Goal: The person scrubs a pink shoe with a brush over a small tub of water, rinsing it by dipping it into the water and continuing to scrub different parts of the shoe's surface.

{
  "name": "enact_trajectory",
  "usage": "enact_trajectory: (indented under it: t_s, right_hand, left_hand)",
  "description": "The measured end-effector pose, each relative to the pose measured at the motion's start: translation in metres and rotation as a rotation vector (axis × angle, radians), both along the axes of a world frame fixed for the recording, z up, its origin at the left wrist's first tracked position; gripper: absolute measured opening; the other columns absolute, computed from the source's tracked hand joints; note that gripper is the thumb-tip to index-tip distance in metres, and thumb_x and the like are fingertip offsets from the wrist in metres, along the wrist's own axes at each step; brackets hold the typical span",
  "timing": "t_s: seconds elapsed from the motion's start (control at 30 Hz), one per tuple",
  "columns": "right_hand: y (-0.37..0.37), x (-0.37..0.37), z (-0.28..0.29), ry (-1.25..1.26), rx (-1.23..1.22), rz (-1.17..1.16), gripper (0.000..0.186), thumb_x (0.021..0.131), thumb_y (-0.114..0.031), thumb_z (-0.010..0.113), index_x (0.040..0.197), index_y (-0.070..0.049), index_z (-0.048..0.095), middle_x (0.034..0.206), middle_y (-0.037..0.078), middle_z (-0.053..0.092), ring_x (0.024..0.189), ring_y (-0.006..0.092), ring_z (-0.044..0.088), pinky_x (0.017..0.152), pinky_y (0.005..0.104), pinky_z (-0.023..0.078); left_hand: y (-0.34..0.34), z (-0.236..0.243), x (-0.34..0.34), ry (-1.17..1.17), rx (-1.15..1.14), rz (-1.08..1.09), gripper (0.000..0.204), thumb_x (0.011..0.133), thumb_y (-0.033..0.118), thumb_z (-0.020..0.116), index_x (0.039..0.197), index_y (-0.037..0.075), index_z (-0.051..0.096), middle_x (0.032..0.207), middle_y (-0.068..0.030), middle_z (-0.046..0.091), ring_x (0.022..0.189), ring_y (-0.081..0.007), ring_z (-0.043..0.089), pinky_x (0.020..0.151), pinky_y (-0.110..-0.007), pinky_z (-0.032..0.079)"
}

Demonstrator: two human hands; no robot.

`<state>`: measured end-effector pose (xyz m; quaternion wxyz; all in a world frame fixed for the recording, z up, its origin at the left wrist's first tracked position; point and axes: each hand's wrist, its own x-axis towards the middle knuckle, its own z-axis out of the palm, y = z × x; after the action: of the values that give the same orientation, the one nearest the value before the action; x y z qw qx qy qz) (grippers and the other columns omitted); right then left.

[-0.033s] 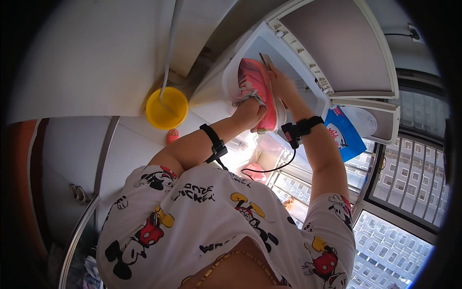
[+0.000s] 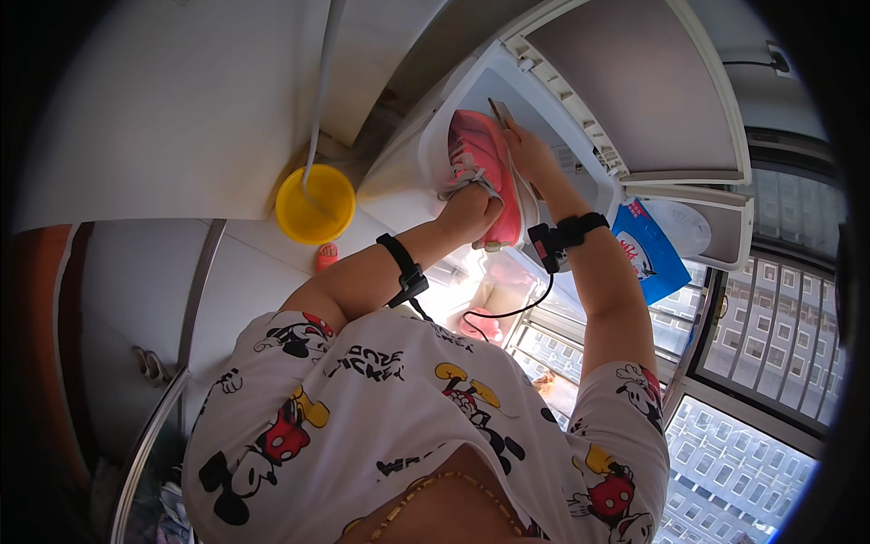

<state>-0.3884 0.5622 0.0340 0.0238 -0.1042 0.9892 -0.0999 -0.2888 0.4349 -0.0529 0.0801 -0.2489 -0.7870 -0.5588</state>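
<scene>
A pink sneaker point(image 2: 483, 150) with grey laces and a pale sole is held toe-up over the open tub of a white washing machine point(image 2: 399, 172). My left hand point(image 2: 469, 213) is closed on the shoe near the laces and its opening. At the sole side, my right hand point(image 2: 533, 156) is closed around a thin, flat, tan thing point(image 2: 498, 111). Only a narrow end of that thing shows beyond the fingers, so its kind is unclear. Both of my forearms wear black straps.
The machine's raised lid point(image 2: 634, 91) stands beyond the tub. A blue printed bag point(image 2: 648, 254) lies right of the tub. On the left, a yellow bucket point(image 2: 314, 207) sits on the floor under a grey hose point(image 2: 322, 100). Barred windows point(image 2: 770, 326) line the right side.
My right forearm and its strap have shifted very slightly up and left. The shoe and my left hand look the same.
</scene>
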Motion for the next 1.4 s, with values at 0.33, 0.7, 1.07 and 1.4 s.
enact_trajectory:
  t_s: [0.33, 0.7, 1.07, 1.4]
  right_hand:
    - [0.008, 0.081, 0.031, -0.119, -0.077, 0.01, 0.044, 0.096, -0.036, 0.04, 0.133, -0.015, 0.049, 0.105, 0.024, 0.063, 0.097, 0.0444, 0.059, 0.084, 0.0479, 0.048]
    - [0.021, 0.08, 0.028, -0.109, 0.02, 0.101, 0.042, 0.096, -0.034, 0.038, 0.131, -0.015, 0.05, 0.105, 0.023, 0.063, 0.094, 0.0423, 0.06, 0.081, 0.048, 0.048]
    - [0.054, -0.034, 0.01, 0.107, 0.03, -0.002, 0.045, 0.096, -0.038, 0.045, 0.136, -0.018, 0.047, 0.084, 0.017, 0.068, 0.074, 0.0333, 0.066, 0.065, 0.0414, 0.052]
    - [0.102, 0.144, 0.064, -0.091, -0.726, -0.425, 0.065, 0.086, -0.031, 0.069, 0.14, -0.008, 0.041, 0.063, 0.0, 0.048, 0.051, 0.0094, 0.048, 0.046, 0.0235, 0.039]
  left_hand:
    - [-0.021, 0.011, 0.005, -0.23, 0.095, 0.054, 0.031, 0.083, 0.02, 0.049, 0.061, -0.002, 0.056, 0.063, -0.0255, 0.056, 0.059, -0.0405, 0.057, 0.059, -0.049, 0.045]
    - [-0.018, 0.001, -0.001, -0.112, 0.032, 0.055, 0.029, 0.083, 0.021, 0.051, 0.064, -0.001, 0.056, 0.063, -0.0241, 0.056, 0.059, -0.0413, 0.055, 0.059, -0.049, 0.043]
    - [-0.008, 0.011, -0.001, -0.021, 0.08, -0.088, 0.035, 0.084, 0.025, 0.052, 0.062, -0.003, 0.054, 0.058, -0.0231, 0.054, 0.055, -0.0406, 0.054, 0.055, -0.048, 0.043]
    - [0.011, 0.022, -0.037, -0.57, 0.51, 0.026, 0.034, 0.085, 0.023, 0.055, 0.059, 0.002, 0.053, 0.05, -0.0007, 0.046, 0.049, -0.0109, 0.044, 0.048, -0.033, 0.033]
